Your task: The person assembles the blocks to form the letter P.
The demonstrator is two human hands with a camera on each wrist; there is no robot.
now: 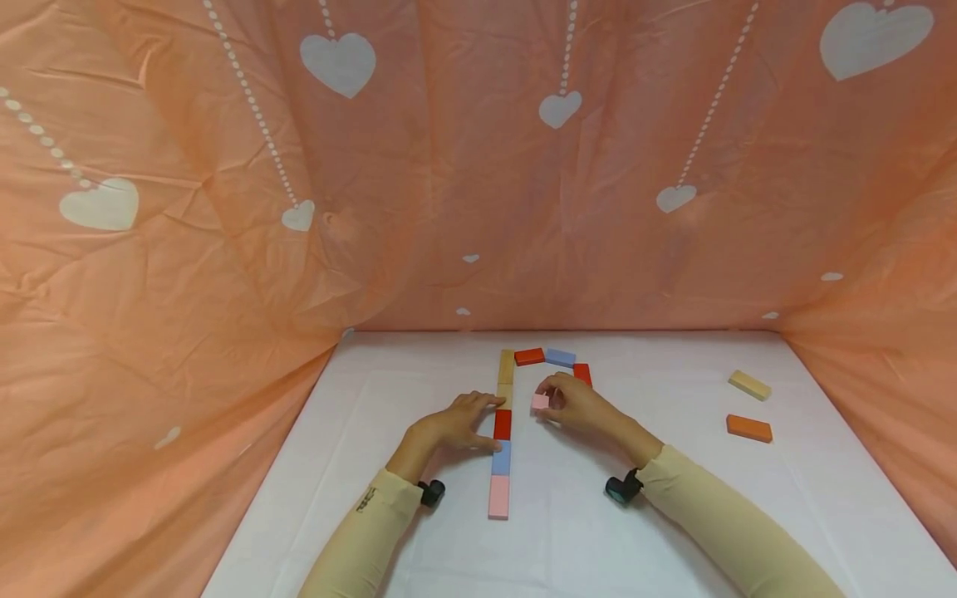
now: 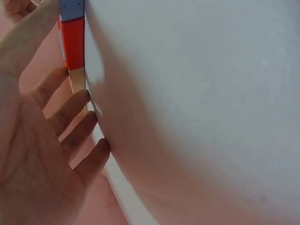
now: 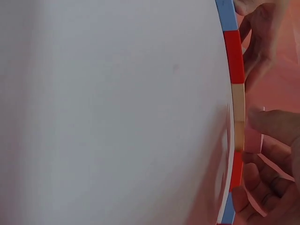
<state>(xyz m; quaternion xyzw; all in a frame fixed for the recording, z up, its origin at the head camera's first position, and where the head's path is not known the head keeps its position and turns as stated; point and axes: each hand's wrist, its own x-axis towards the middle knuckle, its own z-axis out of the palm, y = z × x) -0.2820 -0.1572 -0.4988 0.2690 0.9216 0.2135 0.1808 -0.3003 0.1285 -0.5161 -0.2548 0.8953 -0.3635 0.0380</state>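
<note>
My right hand (image 1: 586, 407) pinches a small pink block (image 1: 540, 402) between thumb and fingers, just right of a column of blocks. In the right wrist view that pink block (image 3: 253, 139) stands beside the row, partly behind the thumb. My left hand (image 1: 451, 423) rests along the column's left side with fingers spread; its thumb touches a blue block (image 1: 502, 459) and its forefinger a plain wooden block (image 1: 505, 392). Between them lies a red block (image 1: 503, 425). Another pink block (image 1: 498, 498) forms the near end, and a second wooden block (image 1: 506, 365) the far end.
From the column's far end the line turns right through a red block (image 1: 529, 356), a blue block (image 1: 560, 357) and another red block (image 1: 583, 374), partly behind my right hand. Farther right lie a loose wooden block (image 1: 750, 384) and an orange block (image 1: 749, 428) on the white table (image 1: 635, 548).
</note>
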